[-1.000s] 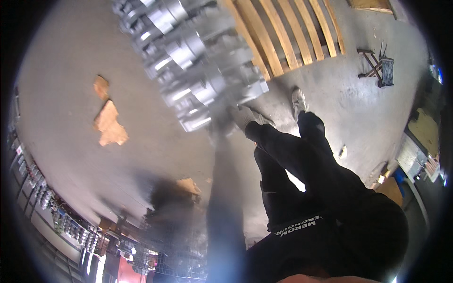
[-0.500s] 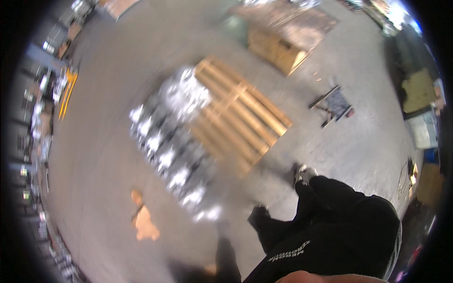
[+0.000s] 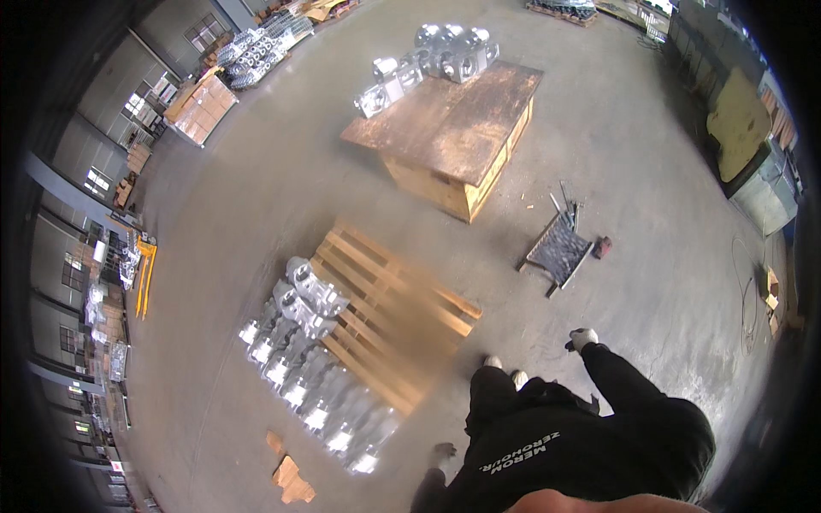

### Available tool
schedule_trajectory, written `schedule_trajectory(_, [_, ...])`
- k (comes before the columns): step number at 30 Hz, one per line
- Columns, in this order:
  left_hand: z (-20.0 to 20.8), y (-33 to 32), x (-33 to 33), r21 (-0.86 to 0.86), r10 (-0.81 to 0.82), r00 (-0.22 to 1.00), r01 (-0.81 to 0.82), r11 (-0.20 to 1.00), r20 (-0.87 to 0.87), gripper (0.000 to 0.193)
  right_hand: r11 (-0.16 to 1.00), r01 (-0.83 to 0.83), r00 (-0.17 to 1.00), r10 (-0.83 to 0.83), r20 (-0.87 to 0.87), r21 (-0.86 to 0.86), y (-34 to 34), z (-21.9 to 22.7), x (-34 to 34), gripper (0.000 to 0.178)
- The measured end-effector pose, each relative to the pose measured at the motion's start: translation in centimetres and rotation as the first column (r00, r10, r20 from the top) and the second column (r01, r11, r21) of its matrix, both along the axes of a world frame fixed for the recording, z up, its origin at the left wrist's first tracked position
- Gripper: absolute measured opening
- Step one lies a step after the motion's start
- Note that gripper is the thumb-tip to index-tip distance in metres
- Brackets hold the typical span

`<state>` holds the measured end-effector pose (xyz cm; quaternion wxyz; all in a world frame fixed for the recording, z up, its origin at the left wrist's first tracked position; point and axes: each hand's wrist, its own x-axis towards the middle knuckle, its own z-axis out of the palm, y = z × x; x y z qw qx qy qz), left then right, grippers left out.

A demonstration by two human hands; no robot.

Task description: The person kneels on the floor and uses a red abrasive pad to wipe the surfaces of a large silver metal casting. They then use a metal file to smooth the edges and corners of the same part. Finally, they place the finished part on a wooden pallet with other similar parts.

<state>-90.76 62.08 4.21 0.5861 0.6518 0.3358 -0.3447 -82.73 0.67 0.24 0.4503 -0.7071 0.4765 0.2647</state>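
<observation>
My left hand [image 3: 445, 451], dark and small, hangs low beside my body; its fingers are too blurred to read. Nearest to it is the end of a row of shiny metal castings [image 3: 316, 389] along the left side of a wooden pallet [image 3: 359, 295]. My right hand [image 3: 585, 339], in a whitish glove with dark fingers, is held out over the floor at my right. Its fingers are slightly apart and nothing shows in them. It touches nothing; a small folding stool [image 3: 560, 250] with a dark woven seat stands beyond it.
Ahead, a wooden crate with a brown board top [image 3: 453, 128] carries several metal castings [image 3: 453, 53]. A red object [image 3: 604, 247] lies by the stool. Torn cardboard [image 3: 292, 480] is on the floor at left, a yellow pallet jack [image 3: 145, 274] farther off. A cable [image 3: 744, 299] lies at right.
My view has swung upward, bringing the whole crate top and its castings into the picture. My right hand has come into sight at my right side, and my left hand shows beside my body.
</observation>
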Motion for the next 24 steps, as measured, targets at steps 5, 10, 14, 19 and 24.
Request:
schedule_trajectory(5, [0.6,-3.0,18.1,0.916,-0.985,-0.167,0.385,-0.115,-0.053,0.018,1.000,0.005,0.989,-0.004,0.148,-0.009,-2.3,0.2,5.3,0.027])
schedule_trajectory(10, [-2.5,-8.6,30.9,0.594,-0.815,0.503,0.574,0.563,0.287,0.024,0.986,-0.068,0.994,0.081,0.077,-0.155,-8.2,-3.5,6.3,0.028])
schedule_trajectory(14, [-5.0,-14.5,40.9,0.553,-0.788,0.601,0.614,0.562,0.133,0.034,0.310,-0.940,0.338,0.783,-0.522,-0.143,-14.2,-2.1,7.1,0.032])
schedule_trajectory(19, [-2.6,-23.5,58.6,0.560,-0.713,0.701,0.600,0.571,-0.024,0.033,0.611,-0.772,0.580,0.569,-0.583,-0.173,-21.3,-0.1,18.6,0.033])
schedule_trajectory(24, [2.3,-32.5,76.2,0.182,-0.320,0.844,0.266,0.947,0.432,0.019,0.825,-0.023,0.946,0.201,0.255,-0.565,-27.3,-0.8,40.7,0.021])
